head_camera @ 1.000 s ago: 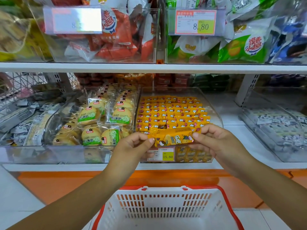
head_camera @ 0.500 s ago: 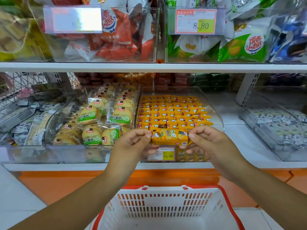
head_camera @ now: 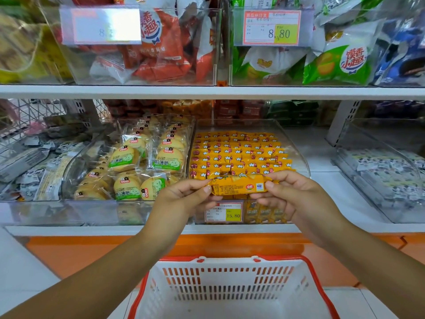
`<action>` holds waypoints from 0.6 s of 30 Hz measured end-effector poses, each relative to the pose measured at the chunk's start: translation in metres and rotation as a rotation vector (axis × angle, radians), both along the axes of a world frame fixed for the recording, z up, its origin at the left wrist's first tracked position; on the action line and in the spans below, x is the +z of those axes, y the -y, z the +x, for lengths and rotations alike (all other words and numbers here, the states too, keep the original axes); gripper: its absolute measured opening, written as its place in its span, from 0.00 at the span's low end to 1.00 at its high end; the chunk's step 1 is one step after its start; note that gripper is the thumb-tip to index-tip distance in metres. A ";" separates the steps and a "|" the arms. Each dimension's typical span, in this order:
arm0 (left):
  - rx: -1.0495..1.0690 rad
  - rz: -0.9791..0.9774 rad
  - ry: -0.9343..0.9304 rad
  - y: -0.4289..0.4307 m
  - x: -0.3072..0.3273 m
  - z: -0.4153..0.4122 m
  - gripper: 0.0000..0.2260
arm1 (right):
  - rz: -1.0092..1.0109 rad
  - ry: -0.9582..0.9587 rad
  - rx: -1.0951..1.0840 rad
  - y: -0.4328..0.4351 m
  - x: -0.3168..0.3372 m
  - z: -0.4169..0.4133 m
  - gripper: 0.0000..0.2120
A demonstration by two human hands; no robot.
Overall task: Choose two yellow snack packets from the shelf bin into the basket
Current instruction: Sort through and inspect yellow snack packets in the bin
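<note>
Yellow snack packet [head_camera: 239,186] is held level in mid-air w/ both hands, just in front of the clear shelf bin [head_camera: 299,155] and above the basket [head_camera: 230,259]. Left hand [head_camera: 184,200] pinches the packet's left end btwn thumb and forefinger, w/ the other fingers curled underneath. Right hand [head_camera: 296,199] pinches the right end, thumb on the front face, forefinger along the top, remaining fingers curled below. The side facing the camera shows small print, a red logo and a small blue-and-white mark.

The shelf bin sits on the lower shelf, centre, packed w/ rows of matching yellow packets standing on edge, red and white print on top. A price tag [head_camera: 224,211] on its front wall reads 15.80 and shows below the packet, btwn the two hands.

The basket is white w/ a red rim and slotted walls, at bottom centre, directly below the hands.

Left of the shelf bin is a biscuit bin [head_camera: 147,162] w/ round biscuits in clear wrappers and green labels. Right of it, apart, is a bin of white packets [head_camera: 381,166]. On the upper shelf are red bags [head_camera: 161,54], green bags [head_camera: 333,63] and a price label [head_camera: 272,27] reading 8.80.
</note>
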State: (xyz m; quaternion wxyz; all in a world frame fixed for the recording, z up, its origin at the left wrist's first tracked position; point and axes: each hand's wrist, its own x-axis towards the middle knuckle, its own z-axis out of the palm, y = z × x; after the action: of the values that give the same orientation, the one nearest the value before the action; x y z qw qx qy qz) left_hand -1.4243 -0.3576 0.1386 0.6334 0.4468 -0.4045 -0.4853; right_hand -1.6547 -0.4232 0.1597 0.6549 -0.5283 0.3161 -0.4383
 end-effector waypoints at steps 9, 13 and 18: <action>-0.064 0.007 0.055 -0.003 0.001 0.001 0.15 | 0.080 0.036 0.093 0.005 0.001 -0.009 0.21; 0.034 0.015 0.125 -0.002 0.000 0.001 0.09 | -0.039 -0.142 0.024 0.000 -0.001 -0.005 0.12; 0.037 0.014 0.208 -0.001 -0.004 -0.001 0.06 | -0.120 -0.183 -0.019 -0.006 0.000 0.000 0.06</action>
State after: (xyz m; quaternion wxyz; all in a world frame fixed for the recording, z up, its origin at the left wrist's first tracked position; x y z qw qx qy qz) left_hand -1.4252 -0.3567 0.1349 0.5936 0.5066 -0.4565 -0.4273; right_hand -1.6546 -0.4172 0.1594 0.5865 -0.6014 0.3526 -0.4124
